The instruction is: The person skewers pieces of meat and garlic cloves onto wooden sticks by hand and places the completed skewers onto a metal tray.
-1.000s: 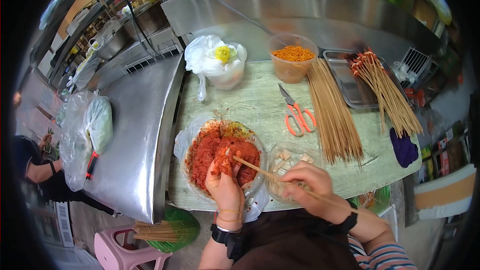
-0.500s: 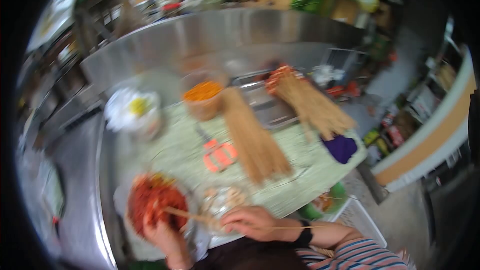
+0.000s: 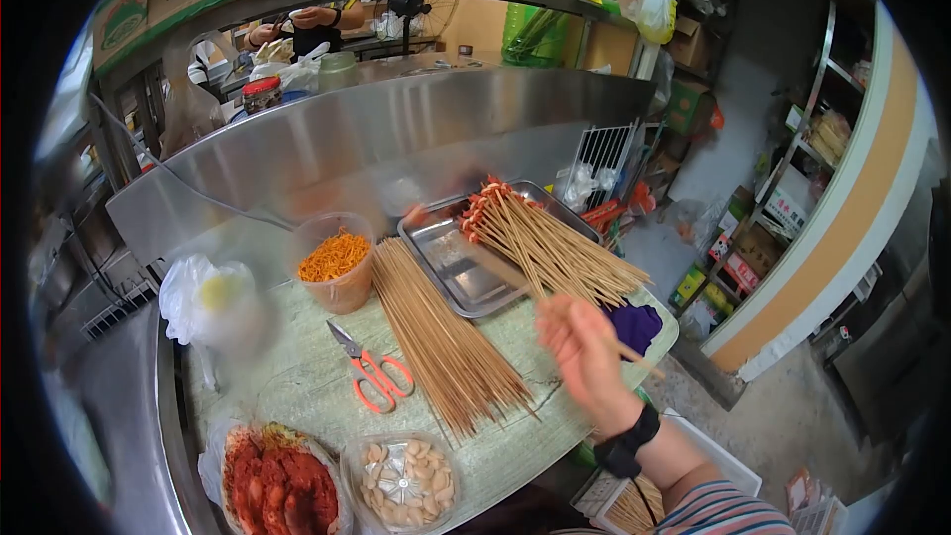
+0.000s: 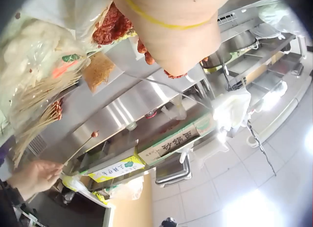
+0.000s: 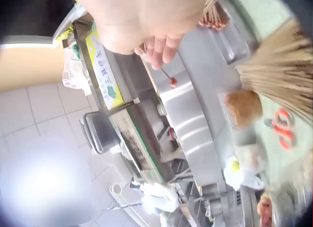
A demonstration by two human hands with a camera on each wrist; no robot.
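My right hand (image 3: 584,357) pinches a thin wooden skewer (image 3: 629,352) by the near right of the table, its far end extending over the metal tray (image 3: 475,307). A small red-coated piece (image 5: 173,82) is on the skewer's tip in the right wrist view. Finished-looking skewers with red tips (image 3: 545,248) lie in a bundle across the tray's right part. In the left wrist view, my left hand (image 4: 171,31) has red-coated fingertips; its grip is unclear. Red paste (image 3: 277,476) fills a bag-lined bowl at the lower left of the head view.
Bare skewers (image 3: 446,337) lie beside orange-handled scissors (image 3: 381,381). Behind them stands a tub of orange shreds (image 3: 335,258). A clear container of pale cloves (image 3: 406,481) sits near the front edge. A white bag (image 3: 203,302) is at left, a purple cloth (image 3: 634,327) at right.
The head view has swung right. My right hand has moved away from the paste bowl to the tray side, carrying the skewer; my left hand has stayed behind near the bowl.
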